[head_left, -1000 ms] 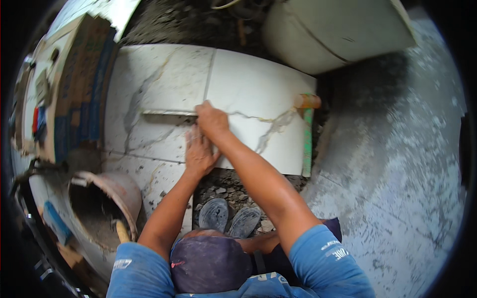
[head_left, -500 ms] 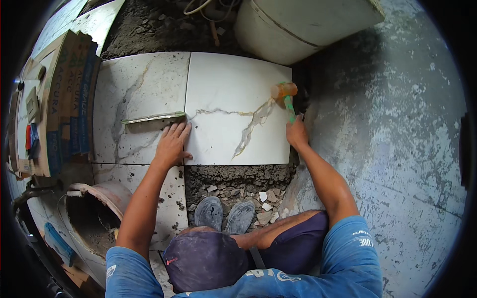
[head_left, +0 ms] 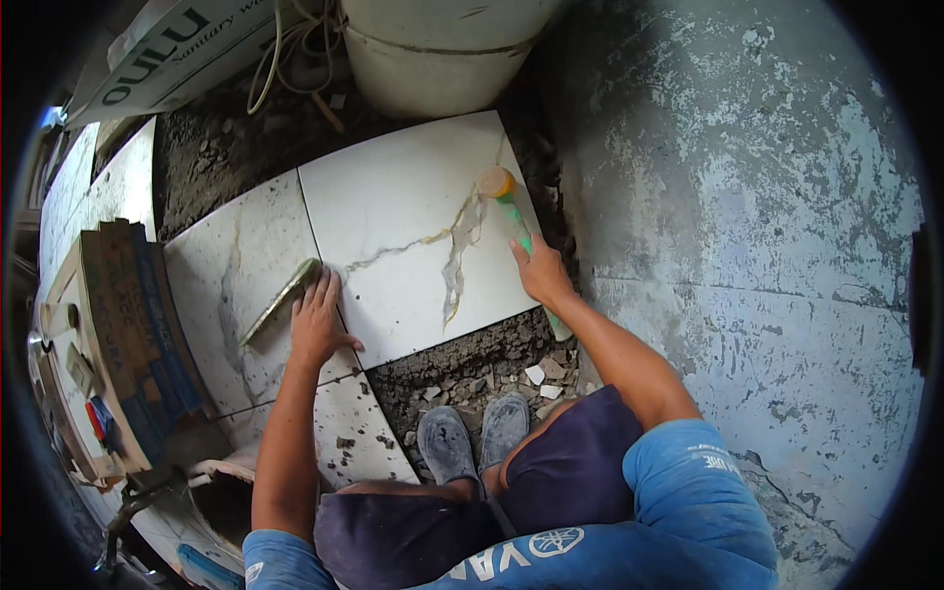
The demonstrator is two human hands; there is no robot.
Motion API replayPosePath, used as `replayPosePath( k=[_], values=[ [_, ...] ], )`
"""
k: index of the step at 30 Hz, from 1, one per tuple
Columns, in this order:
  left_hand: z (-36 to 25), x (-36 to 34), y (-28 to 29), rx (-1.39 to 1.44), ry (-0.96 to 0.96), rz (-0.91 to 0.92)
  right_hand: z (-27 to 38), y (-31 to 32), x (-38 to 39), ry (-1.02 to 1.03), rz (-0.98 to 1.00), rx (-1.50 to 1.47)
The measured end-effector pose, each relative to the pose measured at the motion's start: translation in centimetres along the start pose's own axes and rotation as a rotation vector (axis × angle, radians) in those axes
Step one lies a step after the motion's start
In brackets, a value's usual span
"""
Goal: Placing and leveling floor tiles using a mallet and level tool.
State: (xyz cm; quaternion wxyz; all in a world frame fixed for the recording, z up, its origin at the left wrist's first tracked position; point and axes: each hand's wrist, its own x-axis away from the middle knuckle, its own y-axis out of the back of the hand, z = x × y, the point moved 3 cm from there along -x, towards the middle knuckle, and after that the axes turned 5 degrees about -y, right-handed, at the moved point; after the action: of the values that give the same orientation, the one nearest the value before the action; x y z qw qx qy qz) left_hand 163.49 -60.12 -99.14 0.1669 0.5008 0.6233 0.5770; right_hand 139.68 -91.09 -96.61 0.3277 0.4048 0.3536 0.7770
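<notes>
My right hand (head_left: 539,267) grips the green handle of a mallet with an orange-and-pale head (head_left: 495,183), whose head is over the right part of a white veined tile (head_left: 393,300). My left hand (head_left: 317,320) lies with fingers apart near the seam with the speckled left tile (head_left: 202,295), its fingertips at one end of a narrow metal straight bar (head_left: 277,305) lying on that tile. Rough grey mortar and broken chips (head_left: 497,344) lie below the right tile, by my feet.
Stacked cardboard boxes (head_left: 138,349) stand at left, beside a bucket (head_left: 221,501). A large pale drum (head_left: 433,54), coiled hoses (head_left: 285,54) and a printed carton (head_left: 167,49) are behind the tiles. A patchy grey surface (head_left: 737,246) borders the right side.
My right hand has left the metal bar and taken hold of the mallet at the right. My left hand stays by the bar. The whole view has turned and shifted.
</notes>
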Motion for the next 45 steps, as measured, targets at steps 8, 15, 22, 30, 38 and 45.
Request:
replayPosePath(
  k=[8, 15, 22, 30, 38, 45],
  values=[
    [0.0, -0.1, 0.2, 0.028, -0.01, 0.0, 0.4, 1.0, -1.4, 0.01, -0.014, 0.01],
    [0.5, 0.4, 0.2, -0.024, -0.027, -0.051, 2.3, 0.5, -2.3, 0.002, 0.031, 0.038],
    [0.4, 0.4, 0.2, -0.011, -0.033, -0.038, 2.2, 0.2, -1.4, 0.093, -0.006, -0.053],
    [0.5, 0.9, 0.1, 0.027, -0.053, -0.061, 2.5, -4.5, 6.0, 0.083, 0.279, -0.171],
    [0.7, 0.6, 0.5, 0.008, -0.047, -0.022, 2.0, -5.9, 6.9, 0.203, 0.386, -0.289],
    [0.9, 1.0, 0.2, -0.006, -0.037, -0.03, 4.8, -5.4, 9.3, -0.005, 0.706, -0.513]
  ],
)
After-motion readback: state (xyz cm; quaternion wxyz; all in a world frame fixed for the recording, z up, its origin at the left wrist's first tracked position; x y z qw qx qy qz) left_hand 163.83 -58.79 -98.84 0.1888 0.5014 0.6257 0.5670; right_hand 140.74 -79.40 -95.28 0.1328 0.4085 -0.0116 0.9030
